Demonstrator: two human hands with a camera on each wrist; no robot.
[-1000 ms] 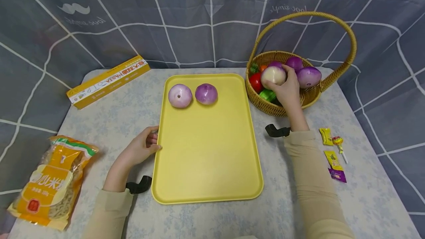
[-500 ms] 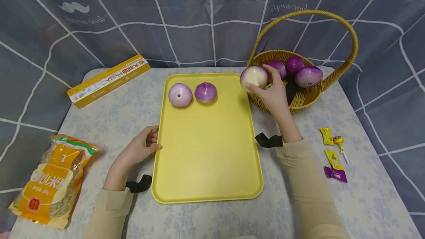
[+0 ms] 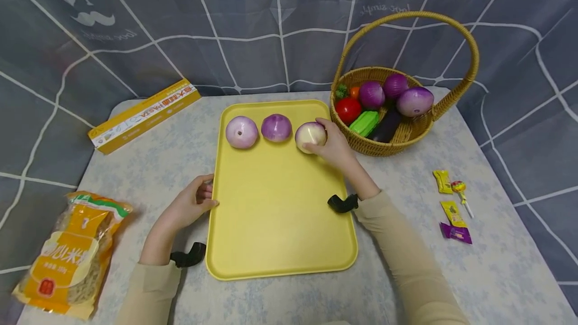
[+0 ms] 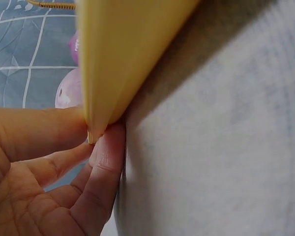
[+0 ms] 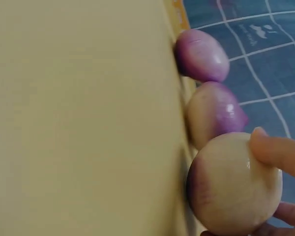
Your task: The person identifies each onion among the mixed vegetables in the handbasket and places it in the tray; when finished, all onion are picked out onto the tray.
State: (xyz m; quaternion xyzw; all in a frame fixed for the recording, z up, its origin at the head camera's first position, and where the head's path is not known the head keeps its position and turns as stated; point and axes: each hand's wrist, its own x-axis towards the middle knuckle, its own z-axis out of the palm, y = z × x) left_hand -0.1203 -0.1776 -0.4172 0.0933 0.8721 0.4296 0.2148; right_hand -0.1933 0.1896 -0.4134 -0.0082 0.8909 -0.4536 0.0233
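Observation:
My right hand (image 3: pixel 336 147) grips a white-and-purple onion (image 3: pixel 310 137) at the far right part of the yellow tray (image 3: pixel 280 214). In the right wrist view the thumb lies over this onion (image 5: pixel 236 184), with other fingers partly hidden behind it. Two more purple onions stand in line to its left: one in the middle (image 3: pixel 276 128) and a paler one (image 3: pixel 241 132) near the corner. My left hand (image 3: pixel 189 203) pinches the tray's left rim. The left wrist view shows the thumb on top of the rim (image 4: pixel 101 88) and fingers beneath.
A wicker basket (image 3: pixel 384 150) at the back right holds onions, a tomato (image 3: pixel 348 110), an eggplant (image 3: pixel 387 125) and a green vegetable (image 3: pixel 365 123). A pasta box (image 3: pixel 144 115) lies back left, a pasta bag (image 3: pixel 69 257) front left. Wrapped candies (image 3: pixel 453 213) and a lollipop (image 3: pixel 458 187) lie right.
My right hand has carried the white-and-purple onion left out of the basket and down to the tray, beside the other two. The left hand stays at the tray's rim.

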